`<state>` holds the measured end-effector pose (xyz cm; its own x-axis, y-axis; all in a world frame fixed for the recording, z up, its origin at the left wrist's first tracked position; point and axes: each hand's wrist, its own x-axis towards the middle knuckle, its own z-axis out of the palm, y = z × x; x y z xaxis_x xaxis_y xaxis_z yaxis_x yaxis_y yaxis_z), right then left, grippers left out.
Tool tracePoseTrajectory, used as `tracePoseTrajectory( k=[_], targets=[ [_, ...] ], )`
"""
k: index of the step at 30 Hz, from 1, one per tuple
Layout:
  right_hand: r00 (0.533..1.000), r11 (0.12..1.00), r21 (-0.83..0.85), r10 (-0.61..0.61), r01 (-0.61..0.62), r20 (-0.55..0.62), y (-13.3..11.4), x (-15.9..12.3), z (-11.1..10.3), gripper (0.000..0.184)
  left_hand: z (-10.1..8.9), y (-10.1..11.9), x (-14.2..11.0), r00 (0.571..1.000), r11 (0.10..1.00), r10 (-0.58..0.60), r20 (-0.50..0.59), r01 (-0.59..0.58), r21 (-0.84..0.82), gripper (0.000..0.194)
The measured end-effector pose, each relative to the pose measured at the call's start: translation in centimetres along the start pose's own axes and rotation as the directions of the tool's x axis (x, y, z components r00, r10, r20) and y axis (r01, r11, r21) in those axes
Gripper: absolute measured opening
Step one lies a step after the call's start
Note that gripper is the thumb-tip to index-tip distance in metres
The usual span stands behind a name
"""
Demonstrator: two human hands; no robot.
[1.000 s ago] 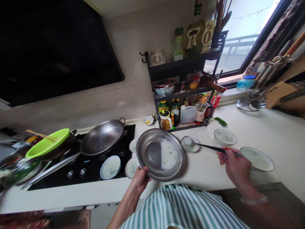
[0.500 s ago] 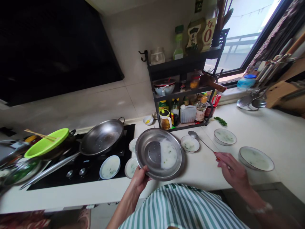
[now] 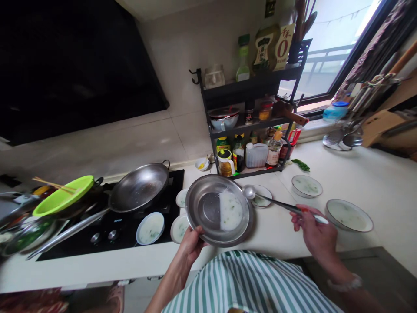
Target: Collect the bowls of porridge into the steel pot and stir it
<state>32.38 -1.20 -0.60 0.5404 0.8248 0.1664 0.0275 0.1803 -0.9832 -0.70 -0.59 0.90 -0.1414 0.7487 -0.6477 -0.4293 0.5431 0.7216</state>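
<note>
My left hand (image 3: 192,241) grips the near left rim of a metal basin (image 3: 208,208), which is tilted so that white soup with green bits (image 3: 230,211) pools on its right side. In my right hand (image 3: 316,230) is the handle of a metal ladle (image 3: 250,192). The ladle's head hangs at the basin's right rim, above a small bowl of soup (image 3: 263,200) that it partly covers. Left of the basin, two small bowls (image 3: 178,229) are partly hidden behind it. A white bowl of soup (image 3: 150,229) rests on the stove's front edge.
A wok (image 3: 140,187) sits on the black stove, its long handle reaching toward the front edge. Two filled bowls (image 3: 306,186) (image 3: 349,215) stand to the right. Behind is a black spice rack (image 3: 254,126). A green basket (image 3: 65,195) with chopsticks lies at the left.
My right hand has turned the ladle and brought its head left, from beyond the small bowl to the basin's right rim. The basin and my left hand have stayed nearly still.
</note>
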Motion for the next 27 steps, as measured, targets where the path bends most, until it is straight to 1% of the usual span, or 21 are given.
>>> tracePoseTrajectory(
  k=[2,5,7,9,11,15,18,22,27],
  targets=[
    [0.994,0.997,-0.066,-0.026,0.033,0.106,-0.1,-0.8,0.8,0.033,0.0,0.0,0.0,1.000,1.000,0.001,-0.002,-0.001,0.006,0.024],
    [0.962,0.980,-0.150,-0.091,0.133,0.256,0.4,-1.9,1.9,0.033,0.1,-0.1,0.0,1.000,1.000,-0.002,0.001,0.002,0.011,0.026],
    [0.935,0.968,-0.167,-0.122,0.186,0.332,1.0,-2.4,2.4,0.032,0.1,-0.1,0.1,1.000,1.000,-0.001,0.012,0.001,0.009,0.026],
    [0.917,0.964,-0.176,-0.122,0.201,0.380,1.6,-2.6,2.7,0.031,0.1,-0.2,0.1,1.000,1.000,-0.001,0.017,0.001,0.002,0.027],
    [0.923,0.970,-0.180,-0.086,0.164,0.375,2.0,-2.6,3.0,0.033,0.1,-0.2,0.1,1.000,1.000,0.002,0.013,-0.002,-0.004,0.027],
    [0.969,0.992,-0.127,0.036,-0.005,0.243,2.0,-2.3,3.3,0.040,0.0,-0.4,0.2,1.000,1.000,0.007,-0.003,-0.007,0.000,0.027],
    [0.980,0.994,-0.061,0.104,-0.094,0.173,1.4,-2.0,3.4,0.042,-0.1,-0.4,0.3,1.000,1.000,0.000,0.004,0.000,0.005,0.027],
    [0.983,0.994,-0.027,0.107,-0.104,0.151,0.7,-1.7,3.4,0.044,-0.2,-0.3,0.2,1.000,1.000,0.007,0.013,-0.007,-0.013,0.028],
    [0.985,0.998,-0.037,0.056,-0.050,0.161,0.6,-2.0,3.3,0.044,-0.1,-0.4,0.2,1.000,1.000,0.006,0.025,-0.005,-0.020,0.027]
  ],
)
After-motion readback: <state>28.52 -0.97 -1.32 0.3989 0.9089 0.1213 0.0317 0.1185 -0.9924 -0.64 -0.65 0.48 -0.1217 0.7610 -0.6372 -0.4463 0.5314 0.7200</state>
